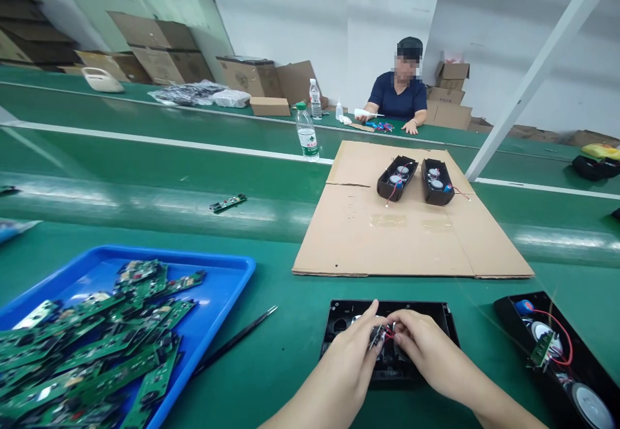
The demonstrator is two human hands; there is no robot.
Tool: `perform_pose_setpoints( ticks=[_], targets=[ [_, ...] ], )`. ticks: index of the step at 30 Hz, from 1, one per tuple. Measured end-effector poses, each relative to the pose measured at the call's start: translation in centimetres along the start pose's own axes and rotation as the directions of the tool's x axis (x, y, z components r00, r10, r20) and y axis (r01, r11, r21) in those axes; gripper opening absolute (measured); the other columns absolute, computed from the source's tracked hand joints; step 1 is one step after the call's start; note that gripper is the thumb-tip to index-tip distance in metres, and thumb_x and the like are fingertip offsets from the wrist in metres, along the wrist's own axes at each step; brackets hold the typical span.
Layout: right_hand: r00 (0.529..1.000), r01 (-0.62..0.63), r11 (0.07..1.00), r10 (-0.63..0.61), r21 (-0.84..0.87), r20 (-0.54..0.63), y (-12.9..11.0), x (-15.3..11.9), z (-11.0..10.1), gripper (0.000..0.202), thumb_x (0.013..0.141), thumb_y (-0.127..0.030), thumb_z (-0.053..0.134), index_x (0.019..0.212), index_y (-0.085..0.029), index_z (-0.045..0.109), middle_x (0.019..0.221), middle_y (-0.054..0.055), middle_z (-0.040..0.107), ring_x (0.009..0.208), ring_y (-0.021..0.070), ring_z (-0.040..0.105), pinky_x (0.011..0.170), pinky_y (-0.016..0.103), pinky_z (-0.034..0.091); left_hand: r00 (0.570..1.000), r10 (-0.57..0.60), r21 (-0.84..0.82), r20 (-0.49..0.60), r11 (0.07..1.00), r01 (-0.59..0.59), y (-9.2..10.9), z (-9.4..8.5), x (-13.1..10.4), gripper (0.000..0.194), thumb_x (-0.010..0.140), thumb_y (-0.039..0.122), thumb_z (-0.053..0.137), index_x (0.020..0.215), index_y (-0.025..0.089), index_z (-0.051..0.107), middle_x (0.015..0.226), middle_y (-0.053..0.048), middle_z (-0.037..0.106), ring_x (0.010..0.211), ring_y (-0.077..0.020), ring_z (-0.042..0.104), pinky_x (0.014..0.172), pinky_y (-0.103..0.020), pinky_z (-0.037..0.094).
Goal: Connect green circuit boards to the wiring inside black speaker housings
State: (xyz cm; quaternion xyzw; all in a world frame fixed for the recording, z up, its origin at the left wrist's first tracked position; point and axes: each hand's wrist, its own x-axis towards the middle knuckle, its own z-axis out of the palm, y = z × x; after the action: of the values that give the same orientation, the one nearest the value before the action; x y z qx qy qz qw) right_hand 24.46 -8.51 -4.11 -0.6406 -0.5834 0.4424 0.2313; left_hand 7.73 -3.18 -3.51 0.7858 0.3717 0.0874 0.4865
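Note:
Both of my hands meet over a black speaker housing (pixel 334 325) lying on the green table in front of me. My left hand (pixel 356 345) is closed on a small circuit board (pixel 376 336), seen nearly edge-on between its fingers. Close against it, my right hand (pixel 419 338) pinches red wires (pixel 389 333) beside the board. The fingers and wrists cover much of the housing's inside. Another black housing (pixel 588 358) with round silver speakers, a blue part and a small green board (pixel 541 350) stands at the right.
A blue tray (pixel 245 272) heaped with green boards is at left, tweezers (pixel 237 338) beside it. Ahead, a cardboard sheet (pixel 411 248) carries two black housings (pixel 397 178). One board (pixel 228 203) lies farther off, near a bottle (pixel 307 138). A person (pixel 400 93) sits opposite.

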Motion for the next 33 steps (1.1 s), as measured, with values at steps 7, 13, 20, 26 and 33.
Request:
perform_pose_setpoints(
  ticks=[7, 13, 20, 26, 33],
  targets=[
    [0.994, -0.074, 0.972, 0.053, 0.222, 0.100, -0.2, 0.5, -0.5, 0.011, 0.079, -0.009, 0.048, 0.083, -0.016, 0.055, 0.079, 0.000, 0.051, 0.071, 0.0114, 0.046, 0.063, 0.021, 0.038, 0.999, 0.044, 0.047, 0.012, 0.998, -0.045, 0.5, -0.8, -0.1, 0.034, 0.086, 0.020, 0.033, 0.112, 0.022, 0.054, 0.138, -0.008, 0.040, 0.127, -0.0222, 0.035, 0.099, -0.039, 0.041],
    [0.996, -0.088, 0.952, 0.081, 0.293, 0.034, -0.2, 0.7, -0.2, 0.002, 0.073, -0.016, 0.055, 0.071, -0.016, 0.054, 0.068, -0.002, 0.049, 0.062, 0.0098, 0.042, 0.055, 0.020, 0.032, 0.996, 0.090, 0.135, -0.011, 0.987, -0.088, 0.6, -0.8, -0.5, 0.031, 0.086, 0.017, 0.035, 0.110, 0.023, 0.055, 0.134, -0.007, 0.046, 0.124, -0.0216, 0.040, 0.096, -0.038, 0.044],
    [0.999, -0.032, 0.916, 0.040, 0.400, -0.013, 0.2, 0.9, 0.1, 0.013, 0.075, -0.029, 0.053, 0.073, -0.016, 0.052, 0.071, -0.001, 0.046, 0.060, 0.0100, 0.040, 0.053, 0.021, 0.030, 0.995, 0.062, 0.088, -0.076, 0.995, -0.055, 0.4, -0.6, 0.1, 0.028, 0.087, 0.021, 0.035, 0.108, 0.020, 0.054, 0.117, -0.010, 0.059, 0.107, -0.0220, 0.056, 0.091, -0.039, 0.048],
    [0.998, -0.062, 0.822, 0.052, 0.566, 0.033, 0.0, 1.0, 0.2, 0.020, 0.079, -0.036, 0.047, 0.079, -0.018, 0.038, 0.064, -0.005, 0.040, 0.054, 0.0087, 0.037, 0.051, 0.020, 0.028, 0.978, -0.045, -0.094, -0.203, 0.995, 0.026, 0.6, -0.8, 0.8, 0.021, 0.085, 0.024, 0.040, 0.098, 0.019, 0.056, 0.101, -0.008, 0.056, 0.095, -0.0205, 0.057, 0.082, -0.033, 0.050],
    [0.997, -0.076, 0.803, 0.067, 0.591, 0.038, 0.4, 1.2, 0.2, 0.019, 0.078, -0.035, 0.046, 0.081, -0.018, 0.039, 0.074, -0.001, 0.047, 0.058, 0.0091, 0.041, 0.050, 0.020, 0.031, 0.983, -0.094, -0.241, -0.155, 0.969, 0.055, 0.5, -1.1, 1.0, 0.017, 0.083, 0.025, 0.044, 0.091, 0.021, 0.058, 0.093, -0.005, 0.059, 0.088, -0.0198, 0.058, 0.079, -0.032, 0.048]
  ],
)
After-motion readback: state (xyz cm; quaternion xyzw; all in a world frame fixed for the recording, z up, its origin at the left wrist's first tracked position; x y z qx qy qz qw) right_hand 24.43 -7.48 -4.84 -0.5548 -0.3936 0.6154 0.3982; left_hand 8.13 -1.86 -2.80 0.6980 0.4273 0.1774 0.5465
